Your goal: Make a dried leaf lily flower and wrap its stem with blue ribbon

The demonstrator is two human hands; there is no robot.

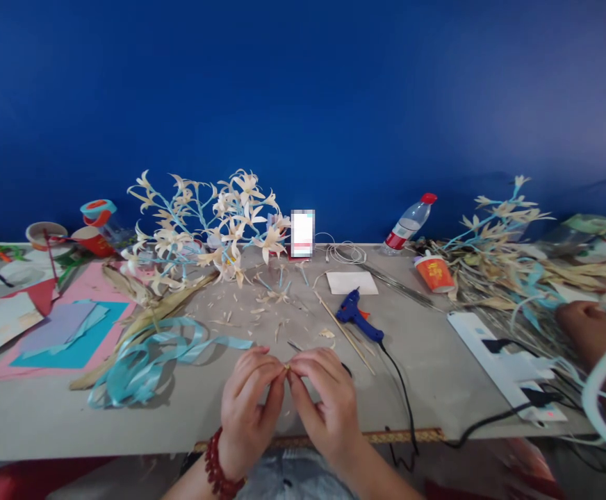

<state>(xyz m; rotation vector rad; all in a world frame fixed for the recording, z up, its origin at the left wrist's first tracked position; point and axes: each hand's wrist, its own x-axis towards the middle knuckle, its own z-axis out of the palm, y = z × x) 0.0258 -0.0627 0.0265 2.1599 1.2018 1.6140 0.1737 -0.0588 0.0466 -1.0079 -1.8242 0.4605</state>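
My left hand point(251, 392) and my right hand point(324, 396) meet at the front of the table, fingertips almost touching. Thumb and forefinger of each are pinched on a tiny yellowish piece point(286, 368), mostly covered by the fingers, so its kind does not show. Left of my hands lies a loose heap of light blue ribbon point(141, 371). A blue hot glue gun point(358, 314) rests on its side to the right, beside thin wooden sticks point(345, 335). Scraps of pale husk point(224, 318) are scattered beyond my fingers, with short blue stems point(281, 278) behind them.
Pale husk flowers on blue stems point(199, 208) stand at the back left, near a phone point(303, 235). Coloured paper sheets point(74, 333) lie left. Rightward are a bottle point(407, 226), a paper cup point(435, 273), a power strip point(490, 361), cords and another person's hand point(582, 330).
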